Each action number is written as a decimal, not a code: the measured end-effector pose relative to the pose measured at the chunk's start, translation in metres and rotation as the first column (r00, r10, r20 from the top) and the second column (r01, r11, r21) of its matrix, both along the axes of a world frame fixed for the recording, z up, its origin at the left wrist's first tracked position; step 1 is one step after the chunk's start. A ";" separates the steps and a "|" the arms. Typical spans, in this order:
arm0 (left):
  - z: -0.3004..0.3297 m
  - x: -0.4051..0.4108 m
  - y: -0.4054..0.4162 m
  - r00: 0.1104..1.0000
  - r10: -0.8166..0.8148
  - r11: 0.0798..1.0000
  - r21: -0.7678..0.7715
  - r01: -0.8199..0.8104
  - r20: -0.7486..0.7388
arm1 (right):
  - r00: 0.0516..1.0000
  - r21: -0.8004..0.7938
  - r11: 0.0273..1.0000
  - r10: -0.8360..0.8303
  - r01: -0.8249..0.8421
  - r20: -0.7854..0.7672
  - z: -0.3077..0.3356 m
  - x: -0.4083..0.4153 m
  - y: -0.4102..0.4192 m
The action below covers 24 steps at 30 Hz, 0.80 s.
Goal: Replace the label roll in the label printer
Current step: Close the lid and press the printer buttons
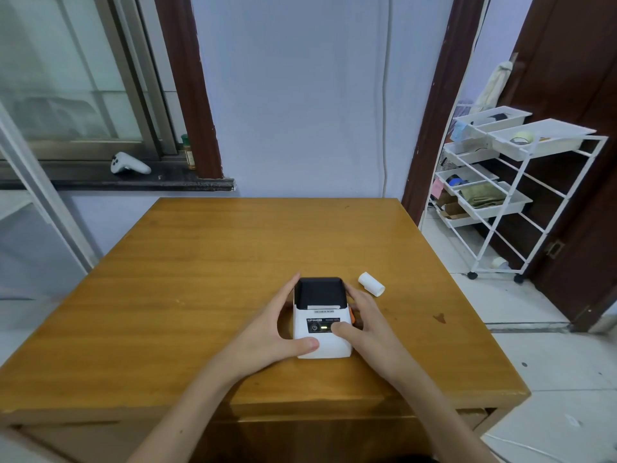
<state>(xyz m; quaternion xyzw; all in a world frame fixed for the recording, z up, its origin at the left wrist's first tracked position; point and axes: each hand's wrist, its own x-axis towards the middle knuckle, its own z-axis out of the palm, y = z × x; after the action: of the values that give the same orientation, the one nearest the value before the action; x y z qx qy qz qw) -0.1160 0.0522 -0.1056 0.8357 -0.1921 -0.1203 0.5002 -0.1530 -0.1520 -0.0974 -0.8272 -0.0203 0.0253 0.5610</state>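
Observation:
A small white label printer point(320, 315) with a black lid and an orange side button stands near the front of the wooden table point(233, 262). Its lid is down and a green light glows on the front panel. My left hand point(277, 325) cups the printer's left side, thumb at its front corner. My right hand point(364, 325) wraps the right side, with the thumb resting on the front panel beside the light. A white label roll point(371, 284) lies on its side on the table, just right of and behind the printer, apart from both hands.
A white wire shelf cart point(494, 182) with trays stands on the floor to the right of the table. A white game controller point(128, 164) rests on the window sill at the back left. A small dark stain point(440, 317) marks the tabletop right of the printer.

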 end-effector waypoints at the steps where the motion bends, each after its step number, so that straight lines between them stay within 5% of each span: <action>1: 0.000 0.000 0.000 1.000 -0.003 1.000 0.001 0.003 0.001 | 1.000 0.000 1.000 0.000 0.000 0.001 0.000 0.000 0.000; 24: 0.001 -0.001 0.000 1.000 0.006 1.000 0.007 -0.006 0.004 | 1.000 0.004 1.000 -0.011 0.011 0.006 0.002 -0.001 0.001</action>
<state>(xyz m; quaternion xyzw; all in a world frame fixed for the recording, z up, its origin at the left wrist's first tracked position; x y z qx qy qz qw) -0.1168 0.0526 -0.1042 0.8384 -0.1899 -0.1178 0.4972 -0.1544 -0.1513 -0.0951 -0.8263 -0.0176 0.0200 0.5626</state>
